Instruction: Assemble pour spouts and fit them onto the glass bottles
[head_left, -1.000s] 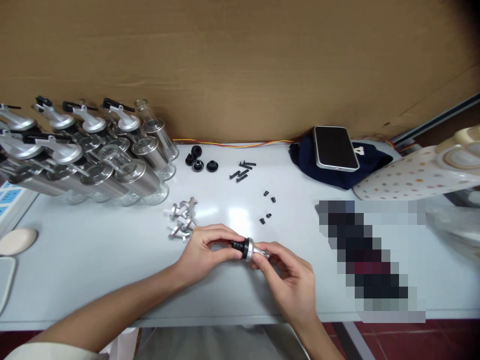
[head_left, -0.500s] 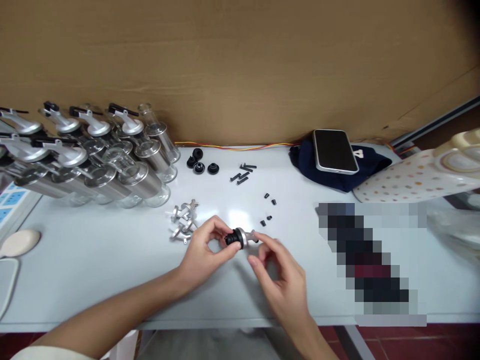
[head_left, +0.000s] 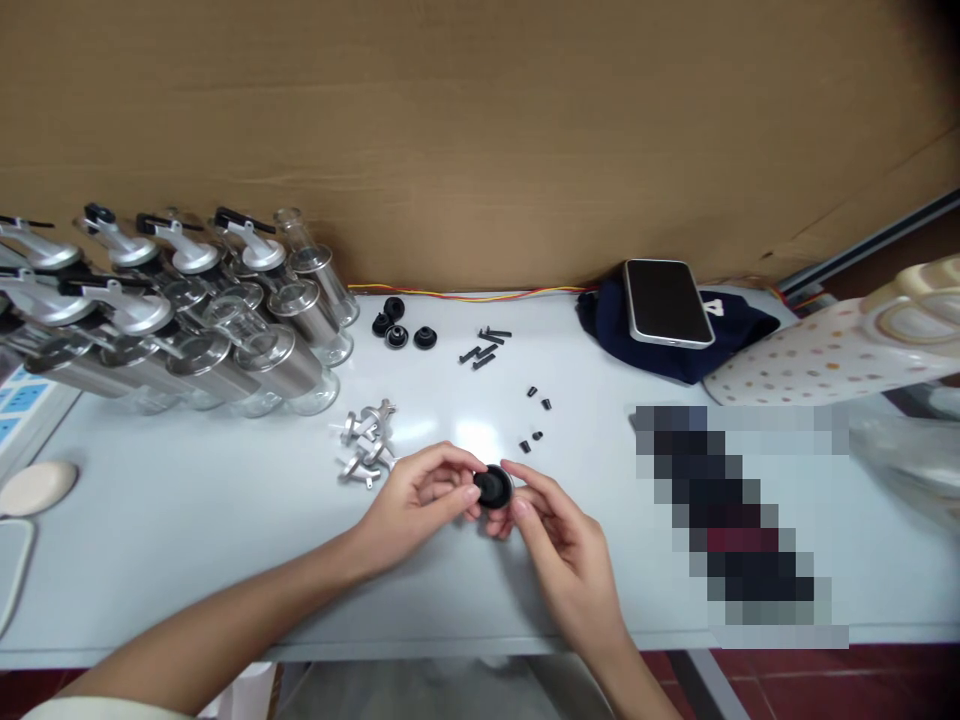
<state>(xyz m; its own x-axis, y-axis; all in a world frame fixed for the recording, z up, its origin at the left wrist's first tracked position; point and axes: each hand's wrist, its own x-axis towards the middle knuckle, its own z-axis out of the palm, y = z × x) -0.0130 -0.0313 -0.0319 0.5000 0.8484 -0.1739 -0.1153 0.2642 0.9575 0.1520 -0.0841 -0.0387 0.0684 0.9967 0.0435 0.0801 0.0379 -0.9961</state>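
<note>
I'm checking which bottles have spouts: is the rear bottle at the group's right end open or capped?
Open: the bottle shows a bare glass neck with no spout or cap on top.

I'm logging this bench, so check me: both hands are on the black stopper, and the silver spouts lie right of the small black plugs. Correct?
Not quite: the silver spouts lie left of the small black plugs, as the head view shows. The left hand and right hand are indeed on the black stopper.
</note>
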